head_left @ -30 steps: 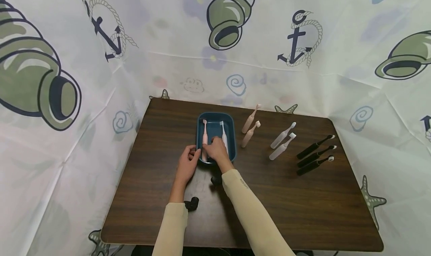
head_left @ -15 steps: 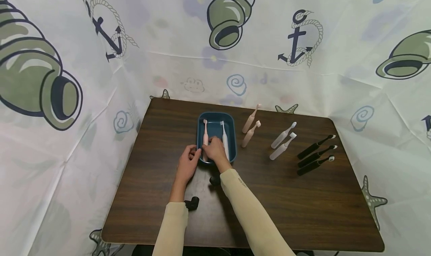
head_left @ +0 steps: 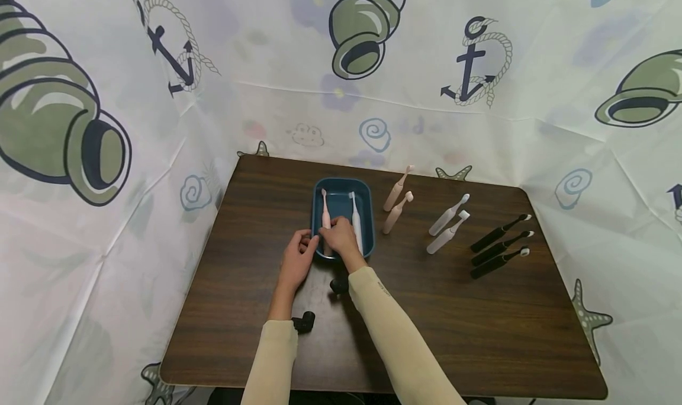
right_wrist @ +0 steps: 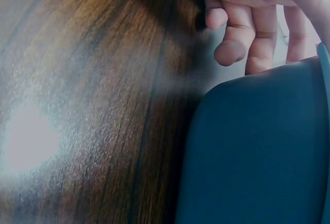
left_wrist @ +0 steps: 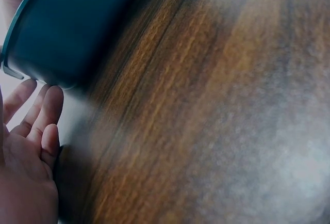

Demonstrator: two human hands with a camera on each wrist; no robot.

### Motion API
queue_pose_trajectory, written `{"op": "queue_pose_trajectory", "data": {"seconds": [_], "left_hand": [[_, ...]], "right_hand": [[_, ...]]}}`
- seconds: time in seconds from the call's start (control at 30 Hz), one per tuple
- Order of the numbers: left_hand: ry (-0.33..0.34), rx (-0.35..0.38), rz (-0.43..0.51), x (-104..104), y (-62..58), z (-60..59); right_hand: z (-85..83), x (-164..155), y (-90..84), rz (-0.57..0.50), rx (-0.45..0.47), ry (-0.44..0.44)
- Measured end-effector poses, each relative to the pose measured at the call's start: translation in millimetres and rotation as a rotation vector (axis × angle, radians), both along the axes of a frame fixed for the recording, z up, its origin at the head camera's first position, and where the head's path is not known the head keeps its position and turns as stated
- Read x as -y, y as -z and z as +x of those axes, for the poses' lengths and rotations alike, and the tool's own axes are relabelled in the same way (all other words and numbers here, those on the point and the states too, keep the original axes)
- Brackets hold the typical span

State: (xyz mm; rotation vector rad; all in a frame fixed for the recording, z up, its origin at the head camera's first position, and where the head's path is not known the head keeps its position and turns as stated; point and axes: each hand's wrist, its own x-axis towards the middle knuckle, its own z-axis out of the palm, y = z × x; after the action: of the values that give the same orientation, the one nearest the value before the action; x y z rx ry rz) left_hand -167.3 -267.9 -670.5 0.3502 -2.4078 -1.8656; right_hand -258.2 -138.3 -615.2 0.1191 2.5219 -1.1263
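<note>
A person in cream sleeves leans over a dark wooden table (head_left: 426,310). Nearest, the left hand (head_left: 296,262) rests at the near left corner of a blue tray (head_left: 315,215), fingers relaxed and slightly apart, holding nothing. Just beyond, the right hand (head_left: 339,237) reaches into the tray and covers the lower handle of a pink electric toothbrush (head_left: 325,212); whether its fingers clamp the handle cannot be told. A white electric toothbrush (head_left: 355,218) lies beside it in the tray. Farther right lie two pink toothbrushes (head_left: 396,202), two white toothbrushes (head_left: 447,222) and three black toothbrushes (head_left: 498,245). The light tray may slide, likely if the handle gets nudged without the left hand bracing it.
</note>
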Motion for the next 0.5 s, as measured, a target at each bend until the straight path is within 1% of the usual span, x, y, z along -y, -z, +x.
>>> {"op": "queue_pose_trajectory", "data": {"seconds": [0.13, 0.17, 0.27, 0.4, 0.5], "left_hand": [[0.004, 0.001, -0.004, -0.7, -0.5, -1.2], [0.005, 0.002, -0.004, -0.8, -0.7, -1.2], [0.007, 0.007, -0.006, -0.9, -0.5, -1.1], [0.006, 0.006, -0.007, -0.6, -0.1, -0.4], [0.002, 0.003, -0.006, -0.4, -0.9, 0.3]], "right_hand": [[3.4, -0.5, -4.2, -0.043, 0.009, 0.041], [6.3, -0.5, -10.0, -0.061, 0.020, 0.052], [8.0, -0.6, -11.1, -0.071, 0.015, 0.067], [10.0, -2.9, -15.0, -0.076, -0.008, 0.073], [12.4, -5.1, -19.2, -0.077, -0.045, 0.074]]}}
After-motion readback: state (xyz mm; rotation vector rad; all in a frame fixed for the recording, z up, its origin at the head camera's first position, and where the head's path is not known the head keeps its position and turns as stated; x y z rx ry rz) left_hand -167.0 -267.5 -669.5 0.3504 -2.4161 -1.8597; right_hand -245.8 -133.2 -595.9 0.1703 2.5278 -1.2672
